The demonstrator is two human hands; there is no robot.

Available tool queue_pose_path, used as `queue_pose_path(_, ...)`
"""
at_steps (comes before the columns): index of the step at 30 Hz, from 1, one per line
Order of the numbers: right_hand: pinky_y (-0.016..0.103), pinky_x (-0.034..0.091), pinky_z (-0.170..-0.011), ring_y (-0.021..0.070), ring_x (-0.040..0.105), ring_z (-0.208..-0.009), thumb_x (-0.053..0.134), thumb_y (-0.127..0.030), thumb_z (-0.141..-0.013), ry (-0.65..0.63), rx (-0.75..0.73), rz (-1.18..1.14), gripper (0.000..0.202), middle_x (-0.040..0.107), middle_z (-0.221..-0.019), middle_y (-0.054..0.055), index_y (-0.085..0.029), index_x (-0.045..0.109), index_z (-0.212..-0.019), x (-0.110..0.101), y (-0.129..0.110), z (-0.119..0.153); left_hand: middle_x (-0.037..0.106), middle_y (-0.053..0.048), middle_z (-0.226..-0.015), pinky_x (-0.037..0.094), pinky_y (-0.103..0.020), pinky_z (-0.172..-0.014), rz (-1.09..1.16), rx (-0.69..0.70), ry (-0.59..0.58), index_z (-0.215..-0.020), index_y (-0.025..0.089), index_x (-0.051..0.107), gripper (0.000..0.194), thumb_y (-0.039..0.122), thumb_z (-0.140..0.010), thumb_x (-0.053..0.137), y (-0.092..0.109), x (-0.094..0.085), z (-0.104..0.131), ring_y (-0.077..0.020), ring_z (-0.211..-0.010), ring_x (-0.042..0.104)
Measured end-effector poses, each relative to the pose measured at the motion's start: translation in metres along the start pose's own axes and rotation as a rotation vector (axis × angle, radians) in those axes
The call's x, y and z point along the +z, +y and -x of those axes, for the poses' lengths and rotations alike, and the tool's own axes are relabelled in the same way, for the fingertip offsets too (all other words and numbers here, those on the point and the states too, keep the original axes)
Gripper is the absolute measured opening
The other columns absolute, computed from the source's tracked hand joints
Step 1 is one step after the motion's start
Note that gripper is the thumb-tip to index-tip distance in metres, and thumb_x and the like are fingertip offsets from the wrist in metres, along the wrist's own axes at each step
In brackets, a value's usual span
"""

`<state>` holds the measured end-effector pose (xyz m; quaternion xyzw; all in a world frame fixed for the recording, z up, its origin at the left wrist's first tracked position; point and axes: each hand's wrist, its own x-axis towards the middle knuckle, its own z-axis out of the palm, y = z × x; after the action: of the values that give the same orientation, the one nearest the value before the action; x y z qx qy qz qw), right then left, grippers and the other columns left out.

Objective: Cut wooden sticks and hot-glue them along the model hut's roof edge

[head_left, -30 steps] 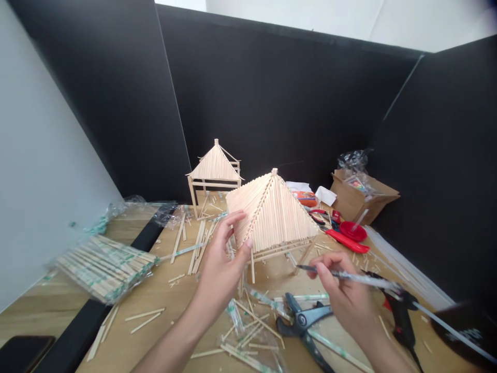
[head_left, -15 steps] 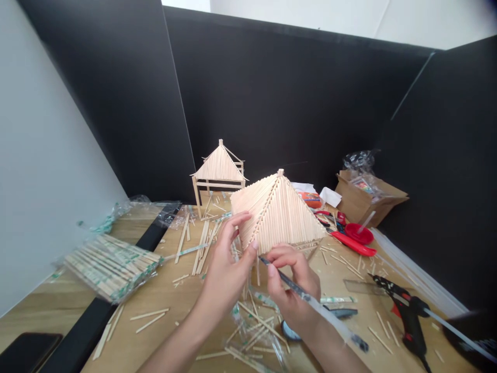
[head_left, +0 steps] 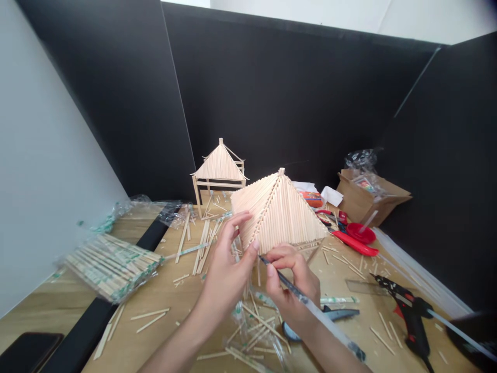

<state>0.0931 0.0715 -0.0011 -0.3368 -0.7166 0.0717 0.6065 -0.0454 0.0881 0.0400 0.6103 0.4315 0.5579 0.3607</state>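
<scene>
My left hand (head_left: pixel 229 259) is closed on the lower left corner of a stick-built model pavilion (head_left: pixel 291 217), fingers on one roof slope and thumb by the corner ridge. Thin wooden sticks cover its pyramid roof, and a small block tops the peak. In my right hand (head_left: pixel 295 282) is a slim pen (head_left: pixel 285 282) with a dark front and a pale, see-through barrel, gripped as for writing. Its tip meets the roof's lower edge beside my left thumb. The hands hide part of the model's underside and legs.
Behind stands a second stick pavilion (head_left: pixel 219 168). Wrapped stick bundles (head_left: pixel 112 264) lie left, above a phone (head_left: pixel 31 352). To the right are a glue gun (head_left: pixel 406 311), red-handled pliers (head_left: pixel 355 243), a red dish (head_left: pixel 361 233) and a cardboard box (head_left: pixel 357 199). Loose sticks (head_left: pixel 149 321) litter the table.
Both hands, the pen and the model keep nearly the same pose. The view has shifted very slightly, with things on the right appearing a little farther right.
</scene>
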Motion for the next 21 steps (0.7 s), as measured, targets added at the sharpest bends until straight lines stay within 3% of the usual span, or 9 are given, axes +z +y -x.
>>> queue_pose_path(21, 0.036, 0.05, -0.08, 0.0166, 0.061, -0.087, 0.054, -0.006, -0.084, -0.006, 0.005, 0.043, 0.02, 0.062, -0.088, 0.001, -0.024, 0.049, -0.092, -0.0004, -0.0009, -0.0016, 0.052, -0.007, -0.138, 0.034, -0.044, -0.112, -0.004, 0.0, 0.003, -0.122, 0.025, 0.054, 0.034, 0.024, -0.088, 0.06, 0.001, -0.0003, 0.0005, -0.0239, -0.134, 0.045)
